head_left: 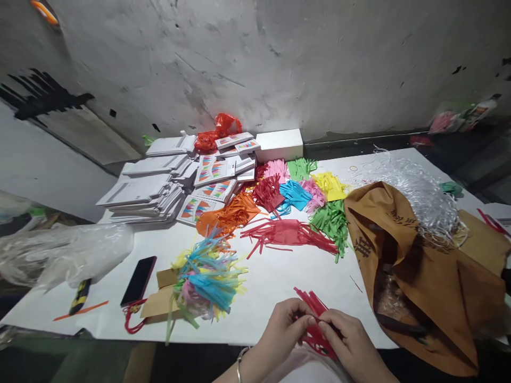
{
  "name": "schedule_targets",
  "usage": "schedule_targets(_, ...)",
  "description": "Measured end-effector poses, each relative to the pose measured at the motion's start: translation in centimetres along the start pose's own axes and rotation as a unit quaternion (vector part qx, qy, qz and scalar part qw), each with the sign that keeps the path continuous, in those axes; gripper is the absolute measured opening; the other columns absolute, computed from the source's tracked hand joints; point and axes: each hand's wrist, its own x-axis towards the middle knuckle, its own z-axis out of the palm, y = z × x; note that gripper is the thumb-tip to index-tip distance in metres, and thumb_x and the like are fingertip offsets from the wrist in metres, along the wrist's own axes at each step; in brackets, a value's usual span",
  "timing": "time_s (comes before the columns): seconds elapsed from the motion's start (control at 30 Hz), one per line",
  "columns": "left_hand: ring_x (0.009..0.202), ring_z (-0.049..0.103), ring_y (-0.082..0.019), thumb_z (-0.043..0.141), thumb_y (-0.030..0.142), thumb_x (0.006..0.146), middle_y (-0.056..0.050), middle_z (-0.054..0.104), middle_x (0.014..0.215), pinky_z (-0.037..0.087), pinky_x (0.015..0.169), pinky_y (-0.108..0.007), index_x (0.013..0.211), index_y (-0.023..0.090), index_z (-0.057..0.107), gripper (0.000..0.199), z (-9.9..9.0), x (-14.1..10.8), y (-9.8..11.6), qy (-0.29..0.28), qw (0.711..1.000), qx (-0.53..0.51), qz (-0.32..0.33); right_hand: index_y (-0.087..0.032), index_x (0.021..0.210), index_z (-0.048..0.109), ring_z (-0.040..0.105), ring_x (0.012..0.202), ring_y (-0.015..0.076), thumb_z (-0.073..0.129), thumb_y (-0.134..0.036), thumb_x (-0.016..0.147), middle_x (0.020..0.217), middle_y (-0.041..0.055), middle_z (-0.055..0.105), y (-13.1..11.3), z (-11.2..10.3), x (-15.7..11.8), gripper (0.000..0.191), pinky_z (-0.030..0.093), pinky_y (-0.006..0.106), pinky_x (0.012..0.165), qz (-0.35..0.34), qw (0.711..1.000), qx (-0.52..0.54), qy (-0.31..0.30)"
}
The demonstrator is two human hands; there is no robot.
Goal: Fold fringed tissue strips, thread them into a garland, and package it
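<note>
Near the table's front edge, a red fringed paper tassel (311, 301) is pinched between my two hands. My left hand (288, 322) grips it from the left, thumb and fingers pressed together. From the other side, my right hand (346, 335) closes on the same tassel, its thumb close to the left thumb. Red strips stick out above and below the fingers. Just beyond lies a flat red fringed paper piece (287, 232), cut at both ends. To the left is a bunch of blue, yellow, pink and green tassels (209, 276) on brown card (162, 303).
Folded fringes in several colours, including orange (229, 215) and blue (295, 194), lie mid-table. Printed packets (211, 170) and white stacks (139, 189) stand behind. A brown bag (423, 276) and white string (423, 194) occupy the right; a phone (139, 281) and cutter (80, 296) lie left.
</note>
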Motion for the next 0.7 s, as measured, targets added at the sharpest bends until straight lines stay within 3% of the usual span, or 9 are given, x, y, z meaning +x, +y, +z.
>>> schedule_targets(0.3, 0.048, 0.053, -0.013, 0.068, 0.044, 0.076, 0.000, 0.055, 0.054, 0.043, 0.047, -0.023, 0.074, 0.011, 0.066, 0.033, -0.8, 0.3, 0.2, -0.027, 0.998, -0.014, -0.047, -0.021, 0.086, 0.061, 0.062, 0.075, 0.0176, 0.037, -0.034, 0.099, 0.082, 0.0028, 0.066, 0.2, 0.7, 0.5, 0.030, 0.045, 0.026, 0.070, 0.001, 1.000, -0.008, 0.025)
schedule_targets(0.43, 0.057, 0.057, -0.013, 0.058, 0.026, 0.084, -0.002, 0.063, 0.066, 0.043, 0.054, -0.022, 0.078, 0.014, 0.068, 0.017, -1.6, -0.4, 1.0, -0.025, 0.990, 0.134, 0.025, -0.022, 0.093, 0.062, 0.063, 0.080, 0.0186, 0.045, -0.034, 0.097, 0.087, 0.0025, 0.068, 0.1, 1.1, 0.8, 0.021, 0.047, 0.027, 0.071, -0.019, 0.998, -0.057, 0.010)
schedule_targets(0.57, 0.067, 0.057, -0.014, 0.053, 0.013, 0.083, -0.002, 0.067, 0.074, 0.042, 0.062, -0.022, 0.080, 0.017, 0.068, 0.016, -2.8, -1.2, 1.9, -0.014, 0.947, 0.302, 0.105, -0.022, 0.092, 0.060, 0.062, 0.076, 0.0196, 0.043, -0.027, 0.098, 0.082, 0.0021, 0.066, 0.7, 2.5, 1.8, 0.019, 0.046, 0.029, 0.068, -0.093, 0.984, -0.148, 0.032)
schedule_targets(0.7, 0.068, 0.056, -0.013, 0.053, 0.011, 0.082, -0.001, 0.066, 0.075, 0.041, 0.065, -0.021, 0.079, 0.018, 0.067, 0.017, -4.3, -1.8, 2.0, -0.012, 0.925, 0.354, 0.134, -0.023, 0.095, 0.056, 0.061, 0.072, 0.0195, 0.041, -0.019, 0.097, 0.082, 0.0018, 0.065, 1.0, 4.4, 3.0, 0.016, 0.045, 0.031, 0.067, -0.170, 0.964, -0.199, 0.052)
